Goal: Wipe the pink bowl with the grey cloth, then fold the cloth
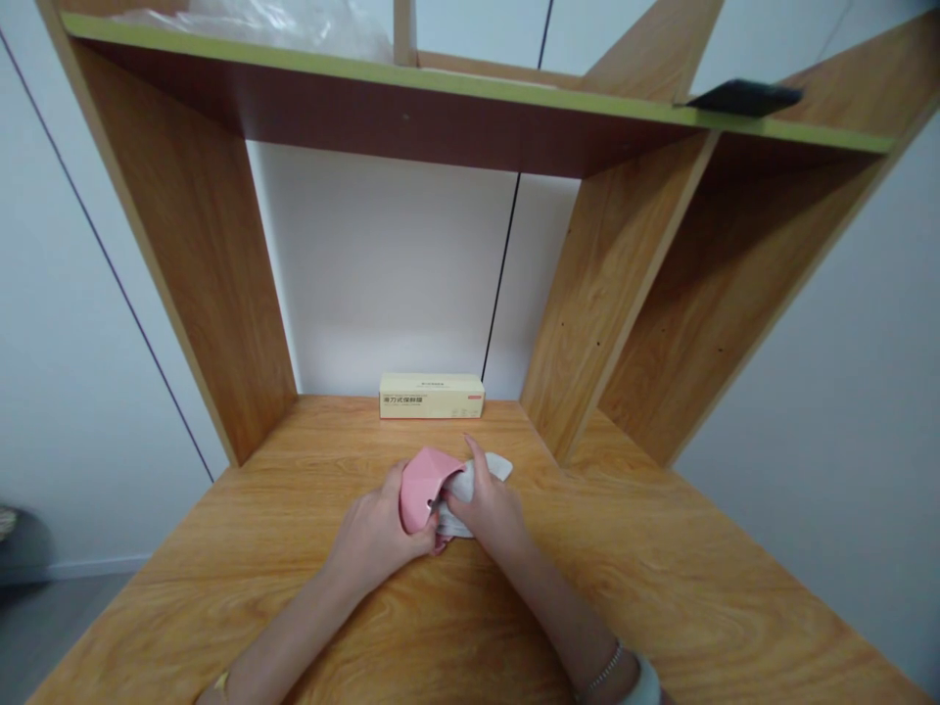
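Observation:
A pink, faceted, hard-looking container (pixel 428 477) with a small round hole near its edge is tilted above the desk. My left hand (pixel 376 524) is closed around its left side, with the fingers partly hidden behind it. On its right, my right hand (pixel 491 504) grips a whitish cloth (pixel 461 485) bunched against the container's opening. The right thumb points up along the cloth, and a flap of it sticks out beyond the hand. A small pink bit (pixel 442 543) shows below the left fingertips; I cannot tell what it is.
A cream-coloured long box (pixel 432 397) with printed lettering stands at the back of the wooden desk (pixel 279 548). Wooden uprights rise on both sides under a shelf (pixel 352 59). On that shelf lie clear plastic wrapping (pixel 286 24) and a dark flat object (pixel 745 98).

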`<action>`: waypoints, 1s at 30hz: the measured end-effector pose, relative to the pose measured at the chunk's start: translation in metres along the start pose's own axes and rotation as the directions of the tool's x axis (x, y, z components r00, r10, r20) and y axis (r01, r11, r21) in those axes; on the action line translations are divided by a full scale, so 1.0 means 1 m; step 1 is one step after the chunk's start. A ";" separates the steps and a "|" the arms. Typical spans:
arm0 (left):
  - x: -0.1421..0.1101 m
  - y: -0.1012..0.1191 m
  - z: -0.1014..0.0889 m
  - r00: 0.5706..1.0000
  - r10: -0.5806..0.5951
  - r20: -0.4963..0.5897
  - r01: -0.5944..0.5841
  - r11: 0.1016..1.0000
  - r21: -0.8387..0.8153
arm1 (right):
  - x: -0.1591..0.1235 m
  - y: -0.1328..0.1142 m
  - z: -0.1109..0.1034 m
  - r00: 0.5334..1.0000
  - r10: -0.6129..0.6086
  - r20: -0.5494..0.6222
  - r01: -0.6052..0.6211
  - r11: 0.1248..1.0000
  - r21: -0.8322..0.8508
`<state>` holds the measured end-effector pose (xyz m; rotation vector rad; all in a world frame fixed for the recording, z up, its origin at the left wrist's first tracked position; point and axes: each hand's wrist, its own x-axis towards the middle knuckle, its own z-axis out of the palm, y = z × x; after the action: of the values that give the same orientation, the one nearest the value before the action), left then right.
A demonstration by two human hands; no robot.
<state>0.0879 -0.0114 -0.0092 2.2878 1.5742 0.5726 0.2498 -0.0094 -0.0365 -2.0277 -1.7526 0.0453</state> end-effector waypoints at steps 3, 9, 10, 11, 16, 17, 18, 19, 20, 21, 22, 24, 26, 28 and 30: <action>-0.001 0.005 -0.004 1.000 -0.006 0.027 0.004 0.997 0.078 | -0.001 -0.001 -0.002 0.998 0.000 -0.060 -0.004 0.998 -0.062; -0.003 0.010 -0.011 0.996 0.029 0.079 -0.041 0.987 0.154 | -0.005 -0.001 -0.009 0.949 -0.191 -0.252 0.152 0.974 -0.166; -0.003 0.009 -0.012 0.996 0.043 0.083 -0.055 0.987 0.153 | -0.005 0.000 -0.009 0.942 -0.209 -0.263 0.176 0.974 -0.143; -0.003 0.009 -0.012 0.994 0.059 0.088 -0.072 0.987 0.147 | -0.005 0.001 -0.009 0.939 -0.215 -0.267 0.193 0.975 -0.106; -0.003 0.003 -0.012 0.990 0.113 0.083 -0.120 0.989 0.086 | -0.004 0.004 -0.002 0.970 -0.184 -0.158 0.204 0.971 0.125; -0.003 0.002 -0.011 0.991 0.111 0.069 -0.116 0.990 0.075 | -0.004 0.005 -0.001 0.974 -0.179 -0.139 0.200 0.967 0.159; -0.002 0.000 -0.009 0.993 0.107 0.050 -0.110 0.992 0.059 | -0.003 0.006 0.001 0.976 -0.171 -0.132 0.194 0.962 0.192; -0.001 -0.003 -0.008 0.994 0.101 0.028 -0.102 0.994 0.036 | -0.003 0.006 0.002 0.978 -0.156 -0.138 0.185 0.956 0.226; 0.000 -0.005 -0.007 0.996 0.094 0.006 -0.094 0.996 0.003 | -0.003 0.007 0.003 0.980 -0.132 -0.152 0.168 0.951 0.260; 0.001 -0.007 -0.006 0.996 0.083 -0.014 -0.084 0.996 -0.038 | -0.002 0.007 0.004 0.981 -0.098 -0.167 0.144 0.945 0.294; 0.002 -0.008 -0.004 0.997 0.072 -0.029 -0.074 0.994 -0.084 | -0.002 0.008 0.006 0.982 -0.056 -0.182 0.114 0.938 0.327; 0.002 -0.009 0.000 0.998 0.049 -0.043 -0.056 0.983 -0.175 | 0.000 0.009 0.008 0.979 0.034 -0.203 0.053 0.912 0.408; 0.002 -0.009 0.006 0.998 0.037 -0.041 -0.046 0.965 -0.260 | 0.001 0.009 0.012 0.972 0.104 -0.212 0.018 0.862 0.507; 0.001 -0.008 0.011 0.998 0.045 -0.053 -0.060 0.939 -0.338 | 0.002 0.009 0.016 0.969 0.134 -0.208 0.015 0.808 0.590; 0.001 -0.007 0.013 0.996 0.054 -0.077 -0.080 0.916 -0.392 | 0.003 0.008 0.019 0.975 0.121 -0.188 0.024 0.778 0.628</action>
<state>0.0889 -0.0083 -0.0238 2.0369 1.2682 0.9012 0.2515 -0.0017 -0.0555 -1.5106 -1.3061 0.3637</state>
